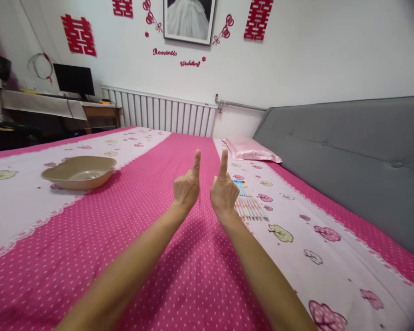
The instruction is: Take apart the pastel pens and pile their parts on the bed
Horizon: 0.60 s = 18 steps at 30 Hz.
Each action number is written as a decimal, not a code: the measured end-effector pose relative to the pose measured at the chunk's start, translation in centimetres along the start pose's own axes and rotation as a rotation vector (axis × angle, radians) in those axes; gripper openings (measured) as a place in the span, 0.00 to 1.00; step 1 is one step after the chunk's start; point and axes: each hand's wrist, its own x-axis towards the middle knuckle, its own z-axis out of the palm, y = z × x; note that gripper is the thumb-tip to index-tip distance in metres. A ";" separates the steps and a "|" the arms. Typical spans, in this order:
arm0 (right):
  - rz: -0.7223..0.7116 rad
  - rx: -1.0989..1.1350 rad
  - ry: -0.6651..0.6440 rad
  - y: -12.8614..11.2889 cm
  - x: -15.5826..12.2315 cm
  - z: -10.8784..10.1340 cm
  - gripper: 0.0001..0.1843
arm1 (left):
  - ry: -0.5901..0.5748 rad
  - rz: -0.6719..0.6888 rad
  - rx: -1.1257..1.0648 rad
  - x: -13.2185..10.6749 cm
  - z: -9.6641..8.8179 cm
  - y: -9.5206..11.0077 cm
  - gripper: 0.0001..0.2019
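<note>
My left hand [186, 186] is raised above the bed, with its index finger pointing up and the other fingers folded in. Close beside it, my right hand [224, 191] makes the same shape; a small gap separates the two. Neither hand shows anything held. Just right of my right hand, rows of slim pens [251, 209] lie side by side on the bed cover, partly hidden by that hand. Blue-toned ones [242, 187] form the farther row. Well to the left, a beige plastic basin [79, 172] sits on the cover.
The bed's pink and white cover [152, 202] stretches below. A pink pillow [251, 150] lies near the grey padded headboard [345, 156] at the right. Beyond the far edge stand a white radiator [158, 110] and a desk [100, 111] with a monitor [74, 80].
</note>
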 end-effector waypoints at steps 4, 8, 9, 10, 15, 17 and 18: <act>0.013 0.014 -0.004 0.5 0.7 1.4 0.42 | -0.035 -0.004 -0.025 0.5 1.4 0.7 0.33; 0.048 0.023 -0.055 0.9 1.1 2.5 0.43 | -0.086 -0.033 -0.055 0.7 2.5 1.7 0.33; 0.044 0.022 -0.068 1.0 1.1 2.9 0.43 | -0.095 -0.043 -0.062 0.6 2.8 1.8 0.34; 0.036 0.020 -0.078 1.2 0.9 3.3 0.43 | -0.101 -0.054 -0.068 0.4 3.2 1.9 0.34; 0.026 0.016 -0.137 1.9 -0.3 5.2 0.42 | -0.127 -0.101 -0.111 -0.6 5.1 1.5 0.33; 0.057 0.036 -0.178 2.1 -0.8 5.8 0.41 | -0.141 -0.106 -0.126 -1.0 5.7 1.3 0.32; 0.072 0.049 -0.201 2.2 -0.9 6.1 0.41 | -0.151 -0.105 -0.131 -1.1 6.1 1.2 0.32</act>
